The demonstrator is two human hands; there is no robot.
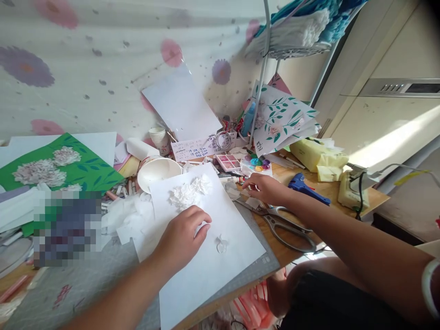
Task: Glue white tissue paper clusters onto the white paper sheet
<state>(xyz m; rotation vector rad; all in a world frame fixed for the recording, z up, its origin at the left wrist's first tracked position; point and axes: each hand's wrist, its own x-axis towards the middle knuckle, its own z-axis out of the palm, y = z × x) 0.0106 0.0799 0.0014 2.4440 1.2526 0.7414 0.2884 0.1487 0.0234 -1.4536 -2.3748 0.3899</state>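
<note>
On the near middle of the table: white petal work on a sheet; step in hand judged as reaching right for a small piece.
Grey mat under white sheet; left hand over the sheet, fingers loosely curled, thumb apart, nothing held. Right hand at far right, fingers bent; cannot tell if they pinch anything. Scissors just nearer. Petal cluster on the sheet's far part, curled petal nearer and right. Next move, judged: a light fingertip pinch. Smallest marks: handwriting on paper strip, "15" legible, rest uncertain; no brand readable.
</note>
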